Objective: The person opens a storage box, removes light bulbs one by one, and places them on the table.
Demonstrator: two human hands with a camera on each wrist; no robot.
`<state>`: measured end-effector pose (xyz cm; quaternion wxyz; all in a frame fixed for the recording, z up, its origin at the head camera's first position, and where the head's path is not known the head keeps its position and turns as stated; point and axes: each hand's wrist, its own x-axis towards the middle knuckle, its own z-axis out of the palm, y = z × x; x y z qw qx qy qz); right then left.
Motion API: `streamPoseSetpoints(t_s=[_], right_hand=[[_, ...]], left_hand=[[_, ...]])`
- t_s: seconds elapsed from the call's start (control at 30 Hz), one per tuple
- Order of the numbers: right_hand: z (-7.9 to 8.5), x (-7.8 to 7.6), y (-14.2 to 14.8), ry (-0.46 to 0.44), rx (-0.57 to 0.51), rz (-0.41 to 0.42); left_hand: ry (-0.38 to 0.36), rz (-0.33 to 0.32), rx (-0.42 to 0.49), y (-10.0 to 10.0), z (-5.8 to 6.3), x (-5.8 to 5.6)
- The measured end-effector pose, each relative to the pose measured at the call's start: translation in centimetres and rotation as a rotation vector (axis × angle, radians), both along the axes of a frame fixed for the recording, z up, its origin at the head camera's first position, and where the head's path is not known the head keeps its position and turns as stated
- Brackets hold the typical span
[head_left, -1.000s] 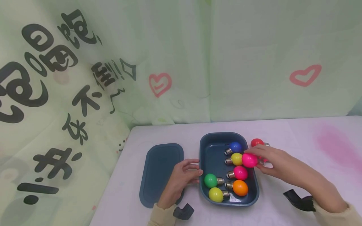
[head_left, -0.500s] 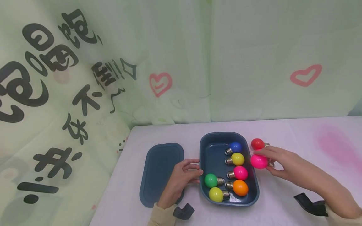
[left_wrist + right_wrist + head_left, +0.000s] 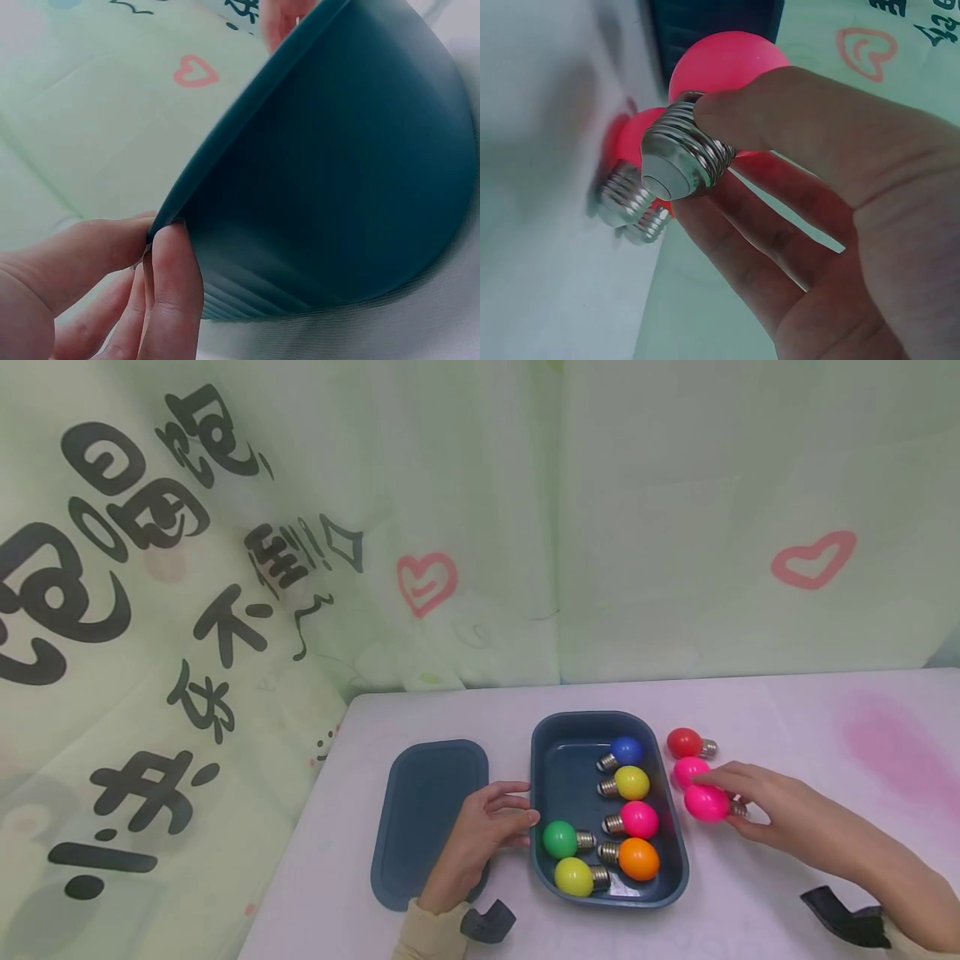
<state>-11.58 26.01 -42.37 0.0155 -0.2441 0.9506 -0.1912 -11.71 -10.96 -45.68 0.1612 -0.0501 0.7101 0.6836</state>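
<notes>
My right hand (image 3: pixel 780 802) pinches a pink light bulb (image 3: pixel 707 803) just right of the dark blue box. In the right wrist view, thumb and fingers grip it near its silver screw base (image 3: pixel 682 146). Behind it, a second pink bulb (image 3: pixel 688 772) and a red bulb (image 3: pixel 684 742) lie on the table beside the box. My left hand (image 3: pixel 483 831) pinches the left rim of the box (image 3: pixel 534 743); the left wrist view shows thumb and finger at the rim's edge (image 3: pixel 217 142). Inside lie blue (image 3: pixel 626 750), yellow (image 3: pixel 632 782), pink (image 3: pixel 640 818), orange (image 3: pixel 639 858), green (image 3: pixel 559 839) and lime-yellow (image 3: pixel 573 877) bulbs.
A flat dark blue lid (image 3: pixel 420 810) lies left of the box, partly under the left forearm. The table (image 3: pixel 810 735) has a white cloth. A pale green curtain (image 3: pixel 660 527) with hearts and black writing hangs behind and to the left.
My right hand has moved right and toward me with the pink bulb, from over the box's right edge to outside it. The second pink bulb now shows behind. My left hand stays put.
</notes>
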Motion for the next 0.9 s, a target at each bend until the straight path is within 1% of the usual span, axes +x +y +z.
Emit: streamPoseSetpoints(t_s=[0.1,0.3,0.53,0.77,0.9], right_hand=[[-0.4,0.0,0.1,0.003,0.008,-0.005],[-1.0,-0.1,0.3,-0.068,0.041,-0.022],[-1.3,-0.4,0.1,-0.112,0.047,-0.025],[-1.7,-0.6,0.1,-0.098,0.041,0.004],[-1.9,-0.7,0.1,-0.093,0.039,-0.002]], left_hand=[[0.001,0.000,0.001,0.0,0.0,0.0],[0.002,0.005,0.000,0.0,0.1,0.1],[0.005,0.005,0.002,0.0,0.2,0.1],[0.013,-0.002,0.012,0.0,0.0,0.1],[0.010,-0.001,0.016,0.0,0.0,0.0]])
